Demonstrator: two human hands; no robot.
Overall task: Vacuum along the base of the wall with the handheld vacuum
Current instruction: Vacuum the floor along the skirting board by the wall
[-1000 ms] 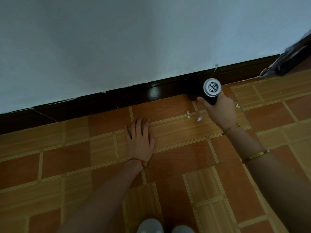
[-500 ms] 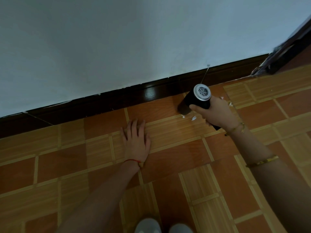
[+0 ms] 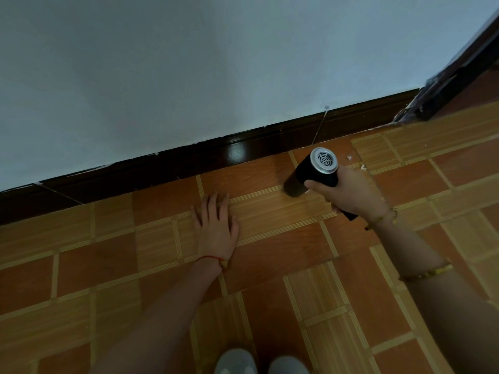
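My right hand (image 3: 351, 194) grips the handheld vacuum (image 3: 310, 171), a black cylinder with a silver vented rear cap. Its nozzle end points down-left onto the floor tile, a short way out from the dark baseboard (image 3: 237, 152) under the white wall (image 3: 216, 63). My left hand (image 3: 216, 225) lies flat on the tiled floor, fingers straight and pointing at the wall, to the left of the vacuum. A few white scraps (image 3: 361, 166) lie on the tiles just right of the vacuum.
The floor (image 3: 270, 260) is orange and wood-pattern tile. A dark door frame (image 3: 453, 85) rises at the far right where the baseboard ends. A thin wire (image 3: 320, 128) hangs down the baseboard behind the vacuum. My shoe tips (image 3: 259, 363) show at the bottom edge.
My right hand drew the vacuum back from the baseboard and swung its nozzle down-left over the scraps that lay on the floor there. My left hand stayed flat on the floor.
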